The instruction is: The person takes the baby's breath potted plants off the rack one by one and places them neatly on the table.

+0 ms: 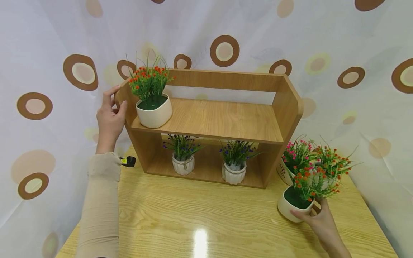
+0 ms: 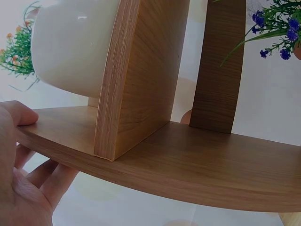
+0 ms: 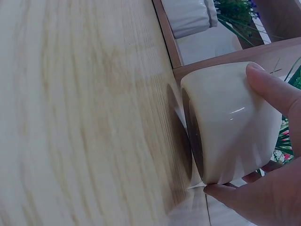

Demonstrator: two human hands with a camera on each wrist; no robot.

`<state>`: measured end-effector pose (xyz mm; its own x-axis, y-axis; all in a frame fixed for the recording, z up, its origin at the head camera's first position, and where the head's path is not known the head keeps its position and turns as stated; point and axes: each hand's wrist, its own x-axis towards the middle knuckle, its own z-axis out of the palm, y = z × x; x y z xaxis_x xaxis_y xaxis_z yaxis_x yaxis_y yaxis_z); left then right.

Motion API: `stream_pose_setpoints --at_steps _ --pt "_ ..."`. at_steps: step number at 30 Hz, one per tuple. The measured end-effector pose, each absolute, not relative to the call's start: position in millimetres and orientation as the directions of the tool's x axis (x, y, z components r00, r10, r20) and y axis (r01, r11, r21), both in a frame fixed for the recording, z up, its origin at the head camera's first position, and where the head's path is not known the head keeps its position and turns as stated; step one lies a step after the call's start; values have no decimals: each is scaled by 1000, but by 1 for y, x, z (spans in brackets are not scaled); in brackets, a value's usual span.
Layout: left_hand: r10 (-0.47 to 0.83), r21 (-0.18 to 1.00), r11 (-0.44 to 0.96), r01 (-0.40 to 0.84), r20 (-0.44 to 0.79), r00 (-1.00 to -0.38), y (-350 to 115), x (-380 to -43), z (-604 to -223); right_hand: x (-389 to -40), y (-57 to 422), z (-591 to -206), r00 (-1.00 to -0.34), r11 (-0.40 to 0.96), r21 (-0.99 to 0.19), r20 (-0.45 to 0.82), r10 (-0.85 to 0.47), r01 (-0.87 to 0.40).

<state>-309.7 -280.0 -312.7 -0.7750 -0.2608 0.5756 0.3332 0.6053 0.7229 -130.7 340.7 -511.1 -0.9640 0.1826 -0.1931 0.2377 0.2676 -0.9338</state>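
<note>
Your left hand [image 1: 112, 113] grips the wooden shelf [image 1: 222, 120], likely to steady it, while your right hand [image 1: 319, 222], well apart, clasps the orange-flowered pot [image 1: 287, 209] by its side, perhaps sparing the blooms [image 1: 316, 179], near the right end panel [image 1: 288, 105] that bars the way inward, two more plants [image 1: 297, 154] crowding behind.

The sleeved left arm [image 1: 99, 200] reaches forward, left hand [image 1: 111, 118] gripping; the right hand [image 1: 319, 220], lower, grips too.
</note>
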Motion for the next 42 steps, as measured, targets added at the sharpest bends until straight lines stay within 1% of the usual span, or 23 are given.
stream_pose_setpoints --at_steps 6,9,13,16,21,36,42 --pt "-261 728 600 331 569 -779 -280 -309 -313 -131 342 -515 -970 267 -937 -191 153 226" --pt "-262 733 596 328 563 -783 -279 -308 -313 -130 343 -521 -974 330 -920 -168 151 210" --pt "-264 733 597 325 563 -783 -280 -308 -314 -127 342 -525 -979 370 -910 -137 150 184" --pt "-263 730 600 326 565 -782 -280 -308 -314 -127 342 -525 -979 347 -920 -136 153 182" --pt "-264 728 603 326 567 -780 -280 -308 -313 -128 341 -525 -979 350 -921 -119 165 171" --pt "-265 721 609 330 577 -773 -280 -309 -313 -129 341 -524 -978 341 -922 -134 159 182" --pt "-264 722 606 335 580 -771 -280 -310 -313 -127 338 -516 -981 359 -921 -96 169 152"
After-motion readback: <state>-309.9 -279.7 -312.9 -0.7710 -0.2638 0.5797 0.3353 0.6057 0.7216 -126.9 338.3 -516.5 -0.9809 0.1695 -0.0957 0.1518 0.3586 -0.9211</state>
